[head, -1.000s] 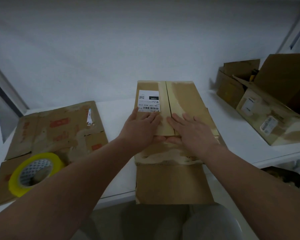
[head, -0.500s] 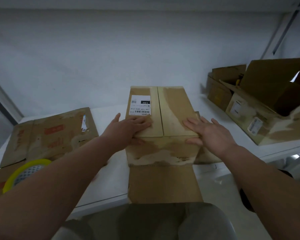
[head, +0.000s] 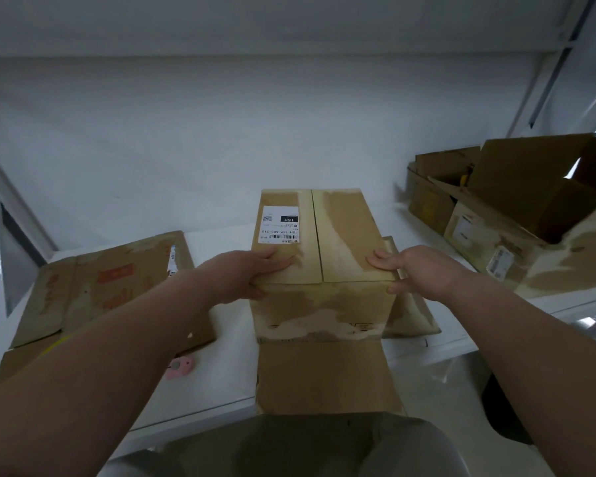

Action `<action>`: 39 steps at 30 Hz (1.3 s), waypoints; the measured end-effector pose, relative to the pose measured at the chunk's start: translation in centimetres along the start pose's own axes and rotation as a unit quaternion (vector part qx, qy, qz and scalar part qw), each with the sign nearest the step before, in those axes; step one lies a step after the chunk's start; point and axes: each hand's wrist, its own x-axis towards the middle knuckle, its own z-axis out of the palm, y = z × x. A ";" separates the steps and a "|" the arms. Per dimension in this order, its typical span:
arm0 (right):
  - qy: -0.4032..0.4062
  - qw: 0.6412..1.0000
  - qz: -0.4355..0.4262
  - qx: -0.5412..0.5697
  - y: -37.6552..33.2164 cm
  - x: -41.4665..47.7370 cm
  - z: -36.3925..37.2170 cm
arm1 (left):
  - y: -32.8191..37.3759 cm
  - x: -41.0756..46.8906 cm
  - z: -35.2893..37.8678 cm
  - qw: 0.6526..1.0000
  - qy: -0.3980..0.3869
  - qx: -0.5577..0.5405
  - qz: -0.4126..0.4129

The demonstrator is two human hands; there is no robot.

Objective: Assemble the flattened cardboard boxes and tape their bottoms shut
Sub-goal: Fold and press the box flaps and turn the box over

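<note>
A brown cardboard box [head: 338, 235] stands upside down on the white table [head: 221, 373], its two bottom flaps folded shut and meeting along a middle seam. A white shipping label [head: 280, 223] is on the left flap. My left hand [head: 252, 273] grips the box's near left corner, fingers on top, thumb on the front face. My right hand [head: 413, 270] grips the near right corner the same way. A loose flap [head: 324, 373] of the box lies toward me over the table edge. No tape shows on the seam.
Flattened cardboard [head: 107, 284] lies at the left, with a sliver of yellow tape roll [head: 57, 342] behind my left forearm. A small pink object [head: 181, 368] rests near it. Open boxes [head: 516, 215] crowd the right end. A white wall stands behind.
Both hands slid apart from the middle seam to the box's near corners and now grip them. The view tilted up, so the tape roll is mostly hidden by my left arm.
</note>
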 end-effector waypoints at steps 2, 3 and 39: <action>-0.001 0.999 0.015 0.033 0.0 0.3 0.3 | 0.5 -0.1 -0.1 1.000 0.004 0.019 -0.004; 0.006 0.998 0.028 0.063 -0.1 0.5 0.7 | 1.0 -0.2 -0.1 0.999 0.011 0.039 -0.004; 0.044 0.957 0.126 0.258 -5.3 2.8 1.7 | -4.4 6.6 -2.1 0.875 0.151 -0.331 -0.319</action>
